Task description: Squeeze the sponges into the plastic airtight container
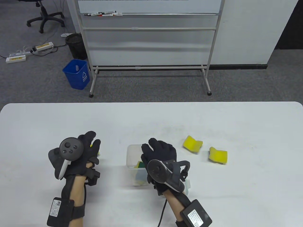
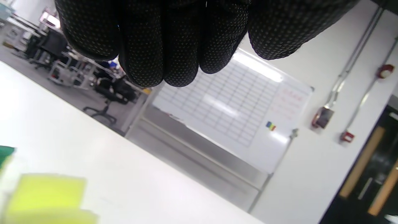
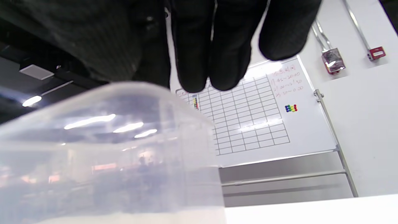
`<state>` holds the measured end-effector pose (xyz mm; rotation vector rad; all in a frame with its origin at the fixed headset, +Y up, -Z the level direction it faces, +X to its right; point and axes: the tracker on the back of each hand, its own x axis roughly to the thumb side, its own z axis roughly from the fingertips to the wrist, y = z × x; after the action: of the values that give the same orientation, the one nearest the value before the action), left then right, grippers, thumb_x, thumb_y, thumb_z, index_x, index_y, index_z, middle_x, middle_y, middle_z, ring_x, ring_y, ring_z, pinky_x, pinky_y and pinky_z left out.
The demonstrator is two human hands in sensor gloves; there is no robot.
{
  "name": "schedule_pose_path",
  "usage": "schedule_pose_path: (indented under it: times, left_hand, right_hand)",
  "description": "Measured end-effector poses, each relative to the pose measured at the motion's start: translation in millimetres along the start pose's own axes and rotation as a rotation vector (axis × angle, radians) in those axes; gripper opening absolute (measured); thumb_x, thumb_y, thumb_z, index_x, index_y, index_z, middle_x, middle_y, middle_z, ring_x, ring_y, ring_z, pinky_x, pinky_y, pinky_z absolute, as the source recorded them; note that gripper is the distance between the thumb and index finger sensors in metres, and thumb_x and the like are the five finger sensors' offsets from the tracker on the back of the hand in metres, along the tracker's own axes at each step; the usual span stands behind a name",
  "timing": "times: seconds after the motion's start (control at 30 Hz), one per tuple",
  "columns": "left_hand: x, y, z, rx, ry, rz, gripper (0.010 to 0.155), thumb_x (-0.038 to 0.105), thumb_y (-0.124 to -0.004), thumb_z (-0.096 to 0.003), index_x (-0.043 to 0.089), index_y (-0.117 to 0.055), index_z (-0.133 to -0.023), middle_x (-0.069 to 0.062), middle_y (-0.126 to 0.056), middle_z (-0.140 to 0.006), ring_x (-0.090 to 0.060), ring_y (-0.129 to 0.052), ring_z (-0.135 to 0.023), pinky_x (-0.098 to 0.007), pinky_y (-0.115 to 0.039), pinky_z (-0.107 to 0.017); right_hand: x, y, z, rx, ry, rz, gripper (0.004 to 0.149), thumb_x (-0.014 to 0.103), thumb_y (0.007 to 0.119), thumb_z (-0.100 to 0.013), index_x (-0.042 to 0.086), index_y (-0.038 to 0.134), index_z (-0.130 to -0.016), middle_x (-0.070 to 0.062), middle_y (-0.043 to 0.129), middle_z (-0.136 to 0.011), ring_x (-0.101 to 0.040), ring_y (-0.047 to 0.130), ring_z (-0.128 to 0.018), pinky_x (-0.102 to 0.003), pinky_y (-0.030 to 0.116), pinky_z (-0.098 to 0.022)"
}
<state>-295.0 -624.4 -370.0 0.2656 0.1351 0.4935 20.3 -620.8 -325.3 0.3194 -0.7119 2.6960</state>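
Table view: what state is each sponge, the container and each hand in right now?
container: upright, lid off, sponge inside
sponge in container: partly hidden by the right hand
two loose sponges: lying bent on the table, untouched
right hand: over the container; grip unclear
left hand: left of the container; contents unclear

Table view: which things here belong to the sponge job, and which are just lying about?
Job:
- plastic container, sponge already inside
- two loose yellow sponges on the table
- right hand over the container
- left hand

Lying about:
- whiteboard stand
- blue bin
- black bin
- office chair
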Motion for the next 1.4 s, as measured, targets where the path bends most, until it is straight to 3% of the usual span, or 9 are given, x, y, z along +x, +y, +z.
schedule_pose_path:
  times: [0.1,0.23,0.33,0.4,0.53,0.8,1.17,1.4]
  left_hand:
    - [-14.9,-2.3,-3.8,-0.004,0.05,-0.063,0.056,0.047,-0.076,-0.0493,0.021,-0.073,-0.099,-0.012,-0.082,-0.103,-0.038,-0.083,-0.091,-0.058,-0.073,-0.067]
    - [-32.2,-17.8,-9.8,-0.095,0.096,-0.103,0.056,0.047,-0.076,-0.0498,0.023,-0.072,-0.101,-0.012,-0.074,-0.11,-0.04,-0.073,-0.1,-0.06,-0.067,-0.071]
    - [-34.3,-41.5,-13.5,-0.184,0.088,-0.132,0.057,0.047,-0.075,-0.0498,0.024,-0.072,-0.102,-0.011,-0.062,-0.116,-0.039,-0.062,-0.105,-0.06,-0.062,-0.073]
    - [-31.1,-64.5,-13.4,-0.26,0.089,-0.176,0.058,0.048,-0.074,-0.0497,0.022,-0.072,-0.101,-0.012,-0.046,-0.12,-0.039,-0.059,-0.103,-0.055,-0.065,-0.072]
    - [-26.9,-95.3,-10.5,-0.344,0.118,-0.332,0.059,0.049,-0.072,-0.0493,0.018,-0.076,-0.099,-0.012,-0.038,-0.12,-0.037,-0.07,-0.092,-0.045,-0.075,-0.063]
    - [-41.5,-122.5,-7.1,-0.462,0.176,-0.375,0.064,0.05,-0.071,-0.049,0.016,-0.071,-0.102,-0.015,-0.036,-0.119,-0.036,-0.078,-0.084,-0.044,-0.078,-0.06]
    - [-37.9,-123.4,-5.2,-0.475,0.131,-0.337,0.069,0.049,-0.07,-0.0488,0.01,-0.058,-0.105,-0.01,-0.037,-0.12,-0.036,-0.076,-0.087,-0.045,-0.076,-0.061]
    - [-13.2,-95.4,-4.6,-0.358,0.042,-0.129,0.068,0.048,-0.07,-0.049,0.012,-0.057,-0.105,-0.009,-0.038,-0.12,-0.034,-0.077,-0.087,-0.045,-0.078,-0.061]
  right_hand:
    - [-4.0,-3.3,-0.9,0.001,0.024,-0.053,0.052,0.047,0.083,-0.045,0.026,0.09,-0.092,-0.006,0.084,-0.102,-0.033,0.086,-0.09,-0.058,0.066,-0.068]
    - [-10.5,-5.9,-2.4,0.002,0.056,-0.111,0.054,0.049,0.083,-0.045,0.025,0.089,-0.093,-0.007,0.084,-0.102,-0.034,0.086,-0.09,-0.058,0.066,-0.069]
    - [-12.1,-6.3,-2.5,0.001,0.06,-0.125,0.055,0.05,0.083,-0.045,0.024,0.089,-0.093,-0.007,0.084,-0.102,-0.034,0.086,-0.09,-0.058,0.066,-0.069]
    - [-11.7,-6.1,-2.2,0.0,0.055,-0.125,0.055,0.051,0.082,-0.044,0.024,0.089,-0.093,-0.007,0.084,-0.102,-0.034,0.086,-0.09,-0.058,0.066,-0.069]
    - [-10.8,-5.7,-2.0,0.003,0.044,-0.118,0.056,0.051,0.082,-0.044,0.024,0.09,-0.092,-0.007,0.084,-0.102,-0.034,0.085,-0.091,-0.058,0.066,-0.069]
    - [-10.6,-4.8,-2.0,0.009,0.039,-0.127,0.056,0.053,0.081,-0.044,0.023,0.091,-0.091,-0.007,0.084,-0.102,-0.034,0.086,-0.091,-0.057,0.066,-0.068]
    - [-12.4,-5.6,-2.1,0.008,0.047,-0.138,0.059,0.054,0.081,-0.044,0.021,0.089,-0.093,-0.008,0.083,-0.103,-0.035,0.085,-0.091,-0.058,0.066,-0.068]
    - [-13.9,-6.7,-2.3,-0.001,0.052,-0.162,0.061,0.054,0.081,-0.044,0.021,0.086,-0.095,-0.008,0.083,-0.103,-0.034,0.085,-0.09,-0.057,0.067,-0.068]
